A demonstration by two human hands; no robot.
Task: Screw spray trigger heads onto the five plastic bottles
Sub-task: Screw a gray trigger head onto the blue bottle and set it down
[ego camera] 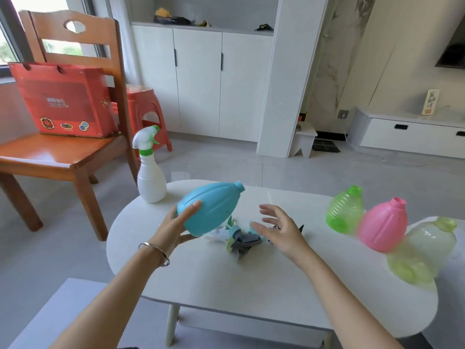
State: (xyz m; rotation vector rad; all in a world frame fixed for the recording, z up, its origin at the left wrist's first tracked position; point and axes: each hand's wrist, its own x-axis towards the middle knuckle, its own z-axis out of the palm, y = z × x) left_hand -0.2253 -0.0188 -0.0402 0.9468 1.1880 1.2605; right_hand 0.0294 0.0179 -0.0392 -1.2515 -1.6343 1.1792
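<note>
- One done: white plastic bottle (151,181) with green-and-white trigger head (146,139) stands at the pale oval surface's (251,280) far-left edge.
- Left hand (176,229) grips tilted turquoise plastic bottle (211,210), neck bare; right hand (279,229), fingers spread, hovers above loose trigger heads (241,241).
- Three wait headless: ribbed green bottle (344,210), pink bottle (382,225), pale yellow bottle (427,244).

Pale grey glossy tile floor (327,167), daylight reflecting off it. Bright window (45,2) far left, behind orange-brown wooden chair (63,157). Red cardboard box (63,99) on chair seat, orange plastic stool (148,109) just behind. White three-door cabinet with dark handles (198,81) along back wall. White square pillar (289,76) beside it. Marble-patterned wall panel (334,66) at right, low white drawer unit (412,137) near it. White oval table (226,285) in foreground.
</note>
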